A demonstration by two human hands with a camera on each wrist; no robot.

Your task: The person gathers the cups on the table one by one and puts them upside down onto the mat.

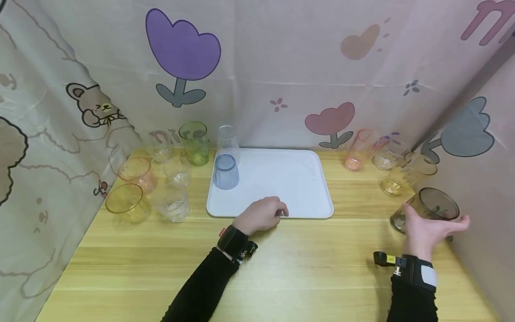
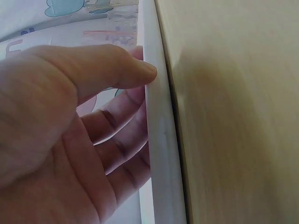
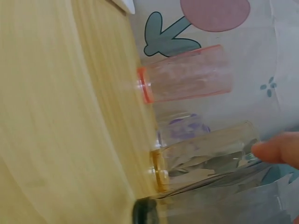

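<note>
At the right end of the table my right hand (image 1: 428, 228) is spread at the near side of a grey tinted glass (image 1: 438, 203), thumb to its left and fingers to its right. In the right wrist view the grey glass (image 3: 224, 205) shows at the bottom, and a fingertip (image 3: 271, 149) overlaps the amber glass (image 3: 205, 158) behind. My left hand (image 1: 261, 214) rests at the front edge of a white tray (image 1: 281, 179), fingers loosely bent. Its thumb (image 2: 135, 72) lies at the tray rim (image 2: 163, 140). A blue glass (image 1: 226, 172) stands upside down on the tray.
Behind the blue glass is a clear glass (image 1: 228, 143). Left of the tray stand several glasses, among them a green one (image 1: 195, 145), a pink one (image 1: 138, 174) and a yellow one (image 1: 128, 205). A pink glass (image 1: 358, 152) and a clear one (image 1: 388, 156) stand back right. Printed curtains (image 1: 257, 67) border the table.
</note>
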